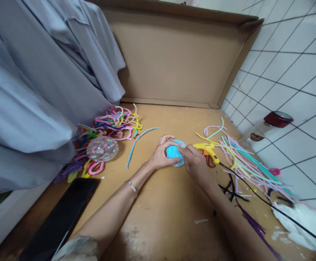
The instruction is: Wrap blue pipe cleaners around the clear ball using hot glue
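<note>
A round ball wrapped in blue pipe cleaner point(173, 153) is held above the table in front of me. My left hand point(160, 154) curls around its left side, thumb along the bottom and fingers over the top. On the right side, my right hand point(194, 159) pinches at the blue strands with thumb and forefinger; its other fingers are folded in. Just beyond the right hand lies a yellow hot glue gun point(208, 149), its nozzle hidden behind the fingers. A loose blue pipe cleaner point(137, 142) lies curved on the table, left of the ball.
Colourful pipe cleaners point(114, 123) pile up at left beside a clear ball with coloured specks point(102, 149). A black phone point(62, 217) lies nearer. At right are pastel pipe cleaners point(245, 159), the black cord point(256, 192), a red-lidded jar point(279, 119) and white tissue point(302, 224). Cardboard point(174, 58) stands behind.
</note>
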A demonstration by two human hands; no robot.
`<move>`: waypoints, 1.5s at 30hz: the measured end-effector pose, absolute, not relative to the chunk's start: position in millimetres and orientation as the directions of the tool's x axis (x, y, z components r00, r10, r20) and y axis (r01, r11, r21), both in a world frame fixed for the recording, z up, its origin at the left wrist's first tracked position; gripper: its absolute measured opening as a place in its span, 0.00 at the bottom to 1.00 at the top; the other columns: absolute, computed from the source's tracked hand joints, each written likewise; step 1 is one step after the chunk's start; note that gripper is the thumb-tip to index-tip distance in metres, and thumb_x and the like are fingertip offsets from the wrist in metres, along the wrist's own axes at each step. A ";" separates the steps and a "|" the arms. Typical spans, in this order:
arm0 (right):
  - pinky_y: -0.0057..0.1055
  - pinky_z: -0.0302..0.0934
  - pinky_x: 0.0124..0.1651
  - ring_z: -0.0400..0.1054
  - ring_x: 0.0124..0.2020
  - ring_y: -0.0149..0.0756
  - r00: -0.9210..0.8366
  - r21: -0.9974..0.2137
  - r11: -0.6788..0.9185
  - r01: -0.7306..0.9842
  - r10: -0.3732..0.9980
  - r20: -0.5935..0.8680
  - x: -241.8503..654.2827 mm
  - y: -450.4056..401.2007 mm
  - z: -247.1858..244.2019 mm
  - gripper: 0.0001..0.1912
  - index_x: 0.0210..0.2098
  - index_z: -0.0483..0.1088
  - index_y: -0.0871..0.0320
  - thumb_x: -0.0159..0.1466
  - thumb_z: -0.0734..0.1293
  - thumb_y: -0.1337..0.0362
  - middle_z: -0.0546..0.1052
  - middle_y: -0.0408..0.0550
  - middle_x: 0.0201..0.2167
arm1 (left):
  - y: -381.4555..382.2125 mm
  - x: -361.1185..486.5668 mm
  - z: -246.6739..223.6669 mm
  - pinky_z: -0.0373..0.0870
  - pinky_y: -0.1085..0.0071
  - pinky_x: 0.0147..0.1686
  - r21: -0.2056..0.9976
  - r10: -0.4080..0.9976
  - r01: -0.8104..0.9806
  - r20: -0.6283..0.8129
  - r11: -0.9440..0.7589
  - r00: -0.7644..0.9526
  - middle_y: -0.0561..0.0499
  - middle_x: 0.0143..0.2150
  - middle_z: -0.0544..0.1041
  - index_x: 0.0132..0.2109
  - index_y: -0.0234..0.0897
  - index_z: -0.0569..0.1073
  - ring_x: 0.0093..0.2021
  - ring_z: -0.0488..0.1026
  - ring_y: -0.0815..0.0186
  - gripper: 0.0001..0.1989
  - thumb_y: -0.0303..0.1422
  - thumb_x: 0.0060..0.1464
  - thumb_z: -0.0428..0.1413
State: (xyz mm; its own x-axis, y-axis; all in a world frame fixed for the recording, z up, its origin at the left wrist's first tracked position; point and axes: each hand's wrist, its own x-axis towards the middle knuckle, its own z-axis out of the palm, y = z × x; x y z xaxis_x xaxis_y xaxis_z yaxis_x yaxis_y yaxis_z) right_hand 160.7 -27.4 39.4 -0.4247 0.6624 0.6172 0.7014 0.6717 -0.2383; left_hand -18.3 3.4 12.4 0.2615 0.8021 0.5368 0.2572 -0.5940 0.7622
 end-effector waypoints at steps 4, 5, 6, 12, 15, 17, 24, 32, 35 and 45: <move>0.30 0.58 0.33 0.65 0.31 0.35 -0.432 -0.213 0.668 0.713 0.659 0.616 161.5 -25.5 37.3 0.17 0.45 0.73 0.61 0.68 0.55 0.68 0.72 0.50 0.31 | 1.7 -17.0 12.3 0.63 0.51 0.59 0.722 0.780 0.295 0.574 -0.626 0.250 0.43 0.52 0.71 0.50 0.39 0.73 0.56 0.67 0.52 0.28 0.40 0.41 0.67; 0.30 0.58 0.34 0.65 0.31 0.35 -0.436 -0.210 0.668 0.714 0.658 0.614 161.9 -25.1 36.9 0.17 0.46 0.73 0.62 0.68 0.55 0.68 0.72 0.51 0.31 | 1.3 -16.3 11.8 0.64 0.52 0.57 0.729 0.785 0.292 0.572 -0.619 0.236 0.43 0.52 0.72 0.53 0.39 0.71 0.55 0.69 0.53 0.30 0.40 0.41 0.67; 0.30 0.59 0.34 0.65 0.31 0.36 -0.438 -0.209 0.670 0.713 0.658 0.613 162.2 -24.7 36.6 0.17 0.45 0.73 0.63 0.68 0.55 0.68 0.72 0.51 0.31 | 1.0 -15.5 11.0 0.66 0.53 0.56 0.738 0.791 0.284 0.572 -0.612 0.219 0.43 0.52 0.73 0.54 0.38 0.69 0.53 0.70 0.53 0.32 0.40 0.41 0.67; 0.30 0.60 0.36 0.66 0.34 0.35 -0.426 -0.268 0.664 0.698 0.686 0.590 163.6 -24.6 37.5 0.16 0.46 0.73 0.60 0.68 0.55 0.68 0.73 0.51 0.32 | 1.8 -11.7 3.3 0.68 0.54 0.56 0.653 0.697 0.246 0.680 -0.717 0.228 0.41 0.53 0.74 0.51 0.38 0.71 0.55 0.71 0.55 0.23 0.39 0.48 0.63; 0.30 0.60 0.36 0.66 0.33 0.35 -0.419 -0.288 0.659 0.695 0.697 0.583 163.4 -25.1 38.8 0.15 0.46 0.73 0.59 0.68 0.55 0.68 0.72 0.50 0.32 | 3.0 -11.5 1.1 0.69 0.54 0.55 0.629 0.681 0.264 0.693 -0.732 0.236 0.40 0.54 0.73 0.50 0.38 0.72 0.56 0.70 0.55 0.21 0.39 0.49 0.62; 0.29 0.60 0.36 0.66 0.33 0.35 -0.420 -0.293 0.659 0.693 0.699 0.579 163.1 -25.5 39.8 0.15 0.45 0.73 0.59 0.68 0.55 0.68 0.72 0.50 0.32 | 3.6 -11.7 1.1 0.69 0.54 0.54 0.620 0.671 0.261 0.702 -0.740 0.238 0.40 0.54 0.73 0.50 0.38 0.72 0.55 0.71 0.55 0.21 0.38 0.49 0.62; 0.30 0.61 0.37 0.67 0.34 0.37 -0.421 -0.322 0.664 0.675 0.705 0.571 161.8 -27.3 41.7 0.15 0.45 0.73 0.60 0.67 0.56 0.70 0.72 0.51 0.32 | 1.6 -13.3 5.4 0.68 0.53 0.55 0.588 0.653 0.287 0.701 -0.756 0.285 0.40 0.54 0.73 0.51 0.38 0.71 0.55 0.70 0.55 0.22 0.37 0.49 0.62; 0.30 0.60 0.34 0.66 0.31 0.35 -0.401 -0.294 0.665 0.687 0.683 0.611 161.3 -26.5 40.1 0.16 0.45 0.73 0.60 0.68 0.56 0.68 0.72 0.50 0.31 | 0.6 -10.9 -1.5 0.66 0.54 0.57 0.595 0.643 0.245 0.727 -0.765 0.240 0.40 0.54 0.72 0.57 0.39 0.65 0.56 0.69 0.55 0.30 0.40 0.49 0.62; 0.30 0.61 0.34 0.66 0.32 0.36 -0.402 -0.313 0.665 0.678 0.693 0.599 161.1 -26.8 40.7 0.16 0.45 0.73 0.60 0.68 0.55 0.68 0.72 0.51 0.32 | 0.1 -11.6 -2.2 0.65 0.53 0.59 0.592 0.648 0.264 0.714 -0.761 0.266 0.41 0.54 0.73 0.58 0.40 0.65 0.58 0.67 0.54 0.28 0.41 0.52 0.61; 0.33 0.63 0.38 0.68 0.35 0.38 -0.396 -0.373 0.648 0.664 0.728 0.560 163.1 -26.9 44.7 0.14 0.42 0.73 0.58 0.66 0.56 0.69 0.74 0.51 0.33 | -0.2 -11.1 7.8 0.61 0.50 0.60 0.504 0.592 0.311 0.699 -0.806 0.400 0.41 0.54 0.73 0.58 0.40 0.64 0.56 0.69 0.53 0.31 0.45 0.49 0.61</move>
